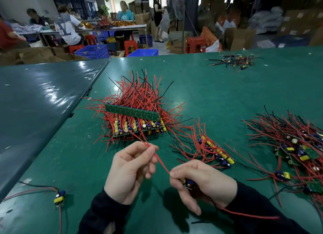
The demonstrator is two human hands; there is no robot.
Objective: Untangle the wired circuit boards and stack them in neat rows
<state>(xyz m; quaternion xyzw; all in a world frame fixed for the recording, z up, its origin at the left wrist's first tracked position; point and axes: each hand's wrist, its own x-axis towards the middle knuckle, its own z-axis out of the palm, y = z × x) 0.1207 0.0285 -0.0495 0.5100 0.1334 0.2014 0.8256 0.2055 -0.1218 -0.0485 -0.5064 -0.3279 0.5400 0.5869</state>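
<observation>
Near the counter's (pixel 209 87) front edge, right hand (pixel 202 179) grips a circuit board (pixel 188 183) — left hand (pixel 132 167) pinches its red wire (pixel 160 161). A hard tug could snag the stacked rows (pixel 138 123).

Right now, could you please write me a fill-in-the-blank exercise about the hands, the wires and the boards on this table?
1. The left hand pinches a ____ wire.
2. The right hand holds a small circuit board from which that ____ runs.
3. The stacked boards lie ____ both hands on the table.
4. The table has a ____ cover.

Missing words: red; wire; beyond; green
</observation>
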